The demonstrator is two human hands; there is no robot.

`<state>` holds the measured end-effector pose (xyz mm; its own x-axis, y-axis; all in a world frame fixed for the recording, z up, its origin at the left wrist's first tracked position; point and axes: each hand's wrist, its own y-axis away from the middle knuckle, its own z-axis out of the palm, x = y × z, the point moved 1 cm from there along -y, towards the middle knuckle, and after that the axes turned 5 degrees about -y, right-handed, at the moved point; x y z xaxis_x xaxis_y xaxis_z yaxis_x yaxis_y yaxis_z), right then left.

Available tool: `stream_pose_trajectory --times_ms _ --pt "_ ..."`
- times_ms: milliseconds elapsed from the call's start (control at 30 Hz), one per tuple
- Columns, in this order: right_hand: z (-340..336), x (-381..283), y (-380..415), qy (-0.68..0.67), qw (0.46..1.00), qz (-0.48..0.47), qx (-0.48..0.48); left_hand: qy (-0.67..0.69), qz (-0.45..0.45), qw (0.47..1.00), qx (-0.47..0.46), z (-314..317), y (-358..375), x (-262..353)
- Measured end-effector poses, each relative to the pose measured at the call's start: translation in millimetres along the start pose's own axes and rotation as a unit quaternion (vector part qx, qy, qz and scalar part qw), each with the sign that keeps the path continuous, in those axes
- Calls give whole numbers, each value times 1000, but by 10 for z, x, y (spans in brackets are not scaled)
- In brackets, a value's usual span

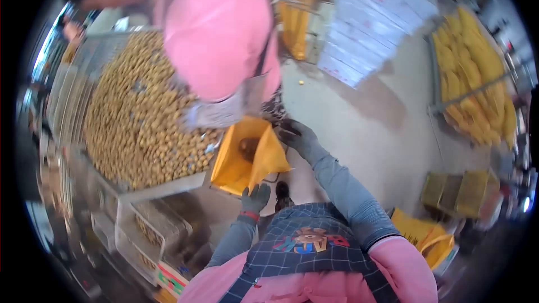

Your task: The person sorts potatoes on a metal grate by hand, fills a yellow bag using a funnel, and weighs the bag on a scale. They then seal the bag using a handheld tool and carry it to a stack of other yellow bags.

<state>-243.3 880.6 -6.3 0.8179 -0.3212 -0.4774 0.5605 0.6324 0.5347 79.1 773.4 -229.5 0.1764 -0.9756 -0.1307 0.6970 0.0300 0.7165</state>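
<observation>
Hands [255, 197] on yellow bag [247, 160], concrete floor [359, 129]

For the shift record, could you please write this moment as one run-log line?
left hand: grips yellow bag lower edge | right hand: holds bag's far edge | bag: open, brown item inside | co-worker: beside fruit bin

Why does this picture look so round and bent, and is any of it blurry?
Head view: a fisheye lens bends everything into a circle with black corners; the stacked white boxes curve. Centre fairly sharp: both gloved hands, left hand and right hand, hold the yellow bag. The edges smear, and daylight is soft with faint shadows.
</observation>
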Motion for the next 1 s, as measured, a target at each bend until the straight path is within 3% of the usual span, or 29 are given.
stream_pose_trajectory --times_ms 33,67,100,133,167,200,367,467,567,600,667,733,800,833,900,933,967,1000 --pt "-329 -81 217 -7 998 -18 64 244 -108 959 98 174 58 -97" --pt "-697 -161 471 -18 990 -40 131 31 -14 984 174 673 276 -348" --pt "-1188 -128 683 -30 981 -45 187 355 -236 902 71 302 -62 -201" --pt "-1700 -90 891 -50 967 -58 244 590 -475 642 121 -75 -375 -58" --pt "-2142 -77 1208 -52 951 -55 300 308 -309 899 33 323 -309 -294" --pt "-2571 17 1556 -81 940 -68 326 -81 -154 982 73 769 -205 -537" --pt "-3928 700 3874 -253 798 -152 525 -253 -172 942 141 1617 -473 -1942" --pt "-4853 1640 5041 -404 708 -301 495 -356 -201 909 86 1505 -985 -2946" --pt "-5421 2679 6052 -501 575 -455 460 -366 -289 876 121 1481 -775 -4233" --pt "-5569 2890 6241 -513 524 -532 423 -403 -307 858 86 1425 -753 -4649" --pt "-5869 3164 6806 -471 528 -626 328 -463 -333 820 48 1259 -654 -5533" --pt "-6116 3369 7288 -511 482 -596 390 -481 -348 804 43 1222 -591 -6299" --pt "-6675 3579 7532 -406 448 -669 432 -532 -382 755 35 1142 -543 -7009" --pt "-6670 3297 7801 -495 417 -613 453 -523 -387 759 30 1102 -572 -7383" --pt "-6668 2577 8254 -535 386 -591 464 -581 -404 706 6 1074 -675 -8087" --pt "-6743 2309 8407 -533 382 -596 463 -576 -410 708 2 1036 -713 -8463" --pt "-6812 2036 8538 -526 381 -606 459 -621 -422 659 -26 959 -751 -8886" --pt "-7296 2190 8616 -475 458 -643 387 -663 -435 606 -56 883 -794 -9330"
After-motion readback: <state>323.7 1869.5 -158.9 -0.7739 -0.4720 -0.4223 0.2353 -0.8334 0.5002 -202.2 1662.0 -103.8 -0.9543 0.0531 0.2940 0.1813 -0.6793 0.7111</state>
